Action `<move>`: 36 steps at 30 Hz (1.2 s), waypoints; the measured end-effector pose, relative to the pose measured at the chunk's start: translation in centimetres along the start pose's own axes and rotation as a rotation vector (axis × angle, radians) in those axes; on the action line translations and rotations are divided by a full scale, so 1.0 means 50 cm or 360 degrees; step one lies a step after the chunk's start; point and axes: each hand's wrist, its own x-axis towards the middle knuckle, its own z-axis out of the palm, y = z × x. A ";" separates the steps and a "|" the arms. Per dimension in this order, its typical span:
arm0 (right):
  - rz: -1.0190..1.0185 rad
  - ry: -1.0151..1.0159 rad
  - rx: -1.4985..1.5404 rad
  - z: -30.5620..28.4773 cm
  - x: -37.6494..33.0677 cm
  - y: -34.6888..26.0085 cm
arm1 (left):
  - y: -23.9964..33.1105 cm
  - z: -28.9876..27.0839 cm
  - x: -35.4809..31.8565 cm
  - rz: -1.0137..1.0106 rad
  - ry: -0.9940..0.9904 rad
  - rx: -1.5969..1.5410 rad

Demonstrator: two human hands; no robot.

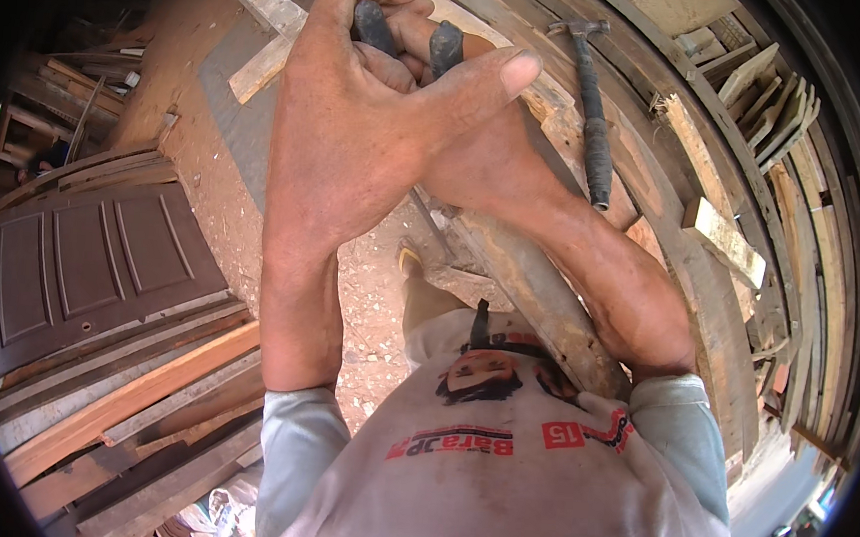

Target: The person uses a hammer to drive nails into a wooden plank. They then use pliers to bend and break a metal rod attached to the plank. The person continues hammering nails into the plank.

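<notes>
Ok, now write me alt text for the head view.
A person's left hand and right hand overlap in view, with two dark, rounded ends showing among curled fingers. To the right, a dark-handled hammer lies on rough timber; to the left are a brown panelled door and stacked boards.

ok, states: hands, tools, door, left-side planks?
Left hand: fingers curled, thumb extended
Right hand: partly hidden, grip unclear
Black grips: held, visible ends apart
Hammer: lying on wood, not held
Door: unhung, beside planks
Planks: stacked
</notes>
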 end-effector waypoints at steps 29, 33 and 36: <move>0.0148 0.0038 -0.0011 0.054 0.070 0.026 | -0.124 -0.012 0.062 -0.0042 0.0080 -0.0540; 0.0810 -0.0371 -0.0195 0.031 0.096 0.024 | -0.174 0.005 0.087 -0.0277 -0.0033 -0.0865; 0.0401 -0.0073 -0.0292 0.046 0.083 0.044 | -0.164 0.006 0.086 -0.0165 -0.0015 -0.0798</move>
